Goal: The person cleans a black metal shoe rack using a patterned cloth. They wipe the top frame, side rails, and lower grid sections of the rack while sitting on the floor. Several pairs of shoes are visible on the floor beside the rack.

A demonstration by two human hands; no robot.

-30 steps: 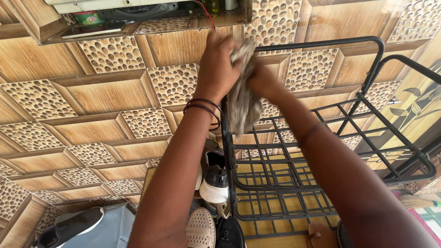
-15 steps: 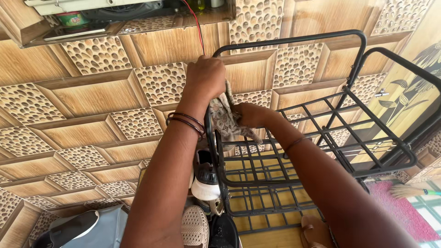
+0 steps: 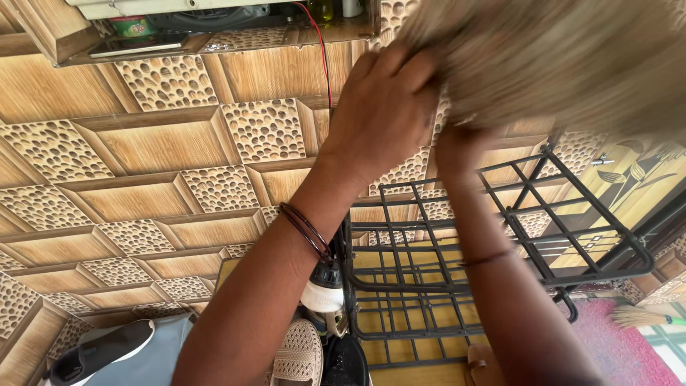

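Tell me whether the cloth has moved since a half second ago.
Yes. The cloth has come up off the black rack's left post, toward the camera and right; both hands, left and right, hold it, blurred, above the rack.

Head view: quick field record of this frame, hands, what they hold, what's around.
left hand: raised close to the camera, gripping the cloth's left edge; dark bangles on the wrist
right hand: under the cloth, mostly hidden by it
cloth: grey-beige, blurred, fills the upper right
rack: black metal wire tiers, below the hands
shoes: several beside the rack's left side, on the floor
wall: wood-look patterned tiles
shelf: top left, holding small items
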